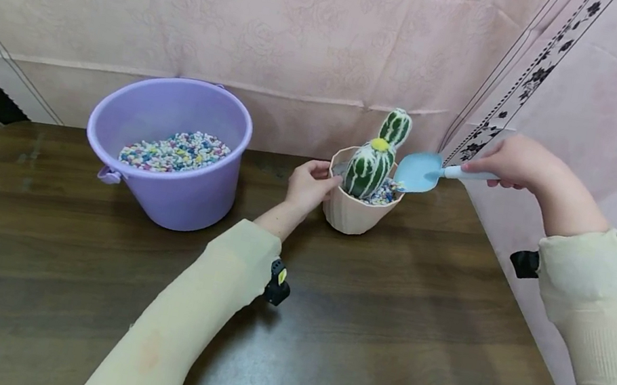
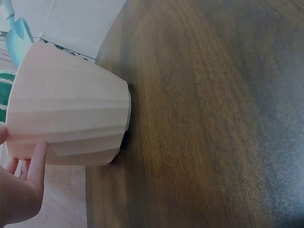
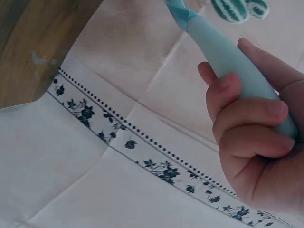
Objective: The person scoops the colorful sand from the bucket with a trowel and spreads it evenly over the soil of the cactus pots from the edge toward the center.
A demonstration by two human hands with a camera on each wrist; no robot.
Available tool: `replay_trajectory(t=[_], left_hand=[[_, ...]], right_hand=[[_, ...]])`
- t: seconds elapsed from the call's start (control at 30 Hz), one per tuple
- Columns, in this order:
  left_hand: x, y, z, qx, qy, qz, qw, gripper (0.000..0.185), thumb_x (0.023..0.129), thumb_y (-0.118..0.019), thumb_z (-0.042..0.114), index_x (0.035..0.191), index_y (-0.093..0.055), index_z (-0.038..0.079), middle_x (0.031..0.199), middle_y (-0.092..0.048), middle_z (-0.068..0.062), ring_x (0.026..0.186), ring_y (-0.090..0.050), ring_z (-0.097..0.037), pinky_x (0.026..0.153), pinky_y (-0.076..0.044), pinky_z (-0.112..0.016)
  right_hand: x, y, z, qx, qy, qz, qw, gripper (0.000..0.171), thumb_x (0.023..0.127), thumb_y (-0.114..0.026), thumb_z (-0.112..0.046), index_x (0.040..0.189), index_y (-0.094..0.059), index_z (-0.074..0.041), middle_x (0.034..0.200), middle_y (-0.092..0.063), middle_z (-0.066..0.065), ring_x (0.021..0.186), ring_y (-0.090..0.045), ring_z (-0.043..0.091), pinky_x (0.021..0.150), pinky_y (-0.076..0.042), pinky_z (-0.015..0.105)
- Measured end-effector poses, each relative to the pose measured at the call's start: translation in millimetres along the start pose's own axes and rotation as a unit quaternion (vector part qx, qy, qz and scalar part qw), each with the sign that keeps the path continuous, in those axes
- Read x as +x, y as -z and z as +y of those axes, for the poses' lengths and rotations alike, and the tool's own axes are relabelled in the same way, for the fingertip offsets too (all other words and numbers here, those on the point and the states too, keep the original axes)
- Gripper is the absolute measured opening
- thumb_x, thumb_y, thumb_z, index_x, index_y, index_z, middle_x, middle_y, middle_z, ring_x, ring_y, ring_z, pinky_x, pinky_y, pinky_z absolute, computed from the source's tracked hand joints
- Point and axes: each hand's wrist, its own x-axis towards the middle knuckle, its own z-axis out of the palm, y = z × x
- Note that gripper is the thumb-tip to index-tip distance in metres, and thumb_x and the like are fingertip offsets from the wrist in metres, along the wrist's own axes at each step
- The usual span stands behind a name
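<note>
Your beige ribbed pot (image 1: 356, 213) stands near the far edge of the tabletop (image 1: 381, 343), toward its right side, with a striped toy cactus (image 1: 375, 159) upright inside and coloured pebbles (image 1: 384, 193) already banked around its base, close to the rim. Your right hand (image 1: 515, 161) has its fingers (image 3: 251, 114) curled round the handle of a light-blue scoop (image 1: 419, 172), whose blade rests at the pot's right rim, over the pebbles. Your left hand (image 1: 309, 186) steadies the pot's left wall, fingers (image 2: 35, 164) lying against it. To the left, a lilac bucket (image 1: 173, 151) holds a shallow layer of the same pebbles (image 1: 175, 150). By the look of it, filling is well advanced; only topping up seems left.
</note>
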Motion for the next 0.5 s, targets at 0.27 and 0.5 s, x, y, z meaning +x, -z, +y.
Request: replay_trajectory(t=[0.27,0.5], left_hand=[[-1.0,-1.4,1.4,-0.016,-0.005,-0.002,0.9999,0.036,0.085,-0.068,0.012,0.119,-0.059,0.004,0.117,-0.062,-0.014,0.098,-0.063,-0.02,0.08,-0.058,-0.033],[0.2,0.7,1.7,-0.01,0.003,-0.006,0.9999,0.038,0.085,-0.068,0.013,0.12,-0.058,0.004,0.116,-0.061,-0.014,0.093,-0.061,-0.016,0.081,-0.058,-0.033]], right_hand=[[-3.8,3.0,-6.0,-0.033,0.006,0.02,0.999,0.038,0.086,-0.062,-0.037,0.092,-0.07,-0.001,0.056,-0.058,-0.003,0.047,-0.042,0.012,0.047,-0.036,0.027],[-9.2,4.5,-5.3,-0.024,-0.005,0.022,0.999,0.037,0.086,-0.06,-0.038,0.088,-0.07,-0.003,0.058,-0.057,-0.002,0.048,-0.042,0.012,0.048,-0.036,0.027]])
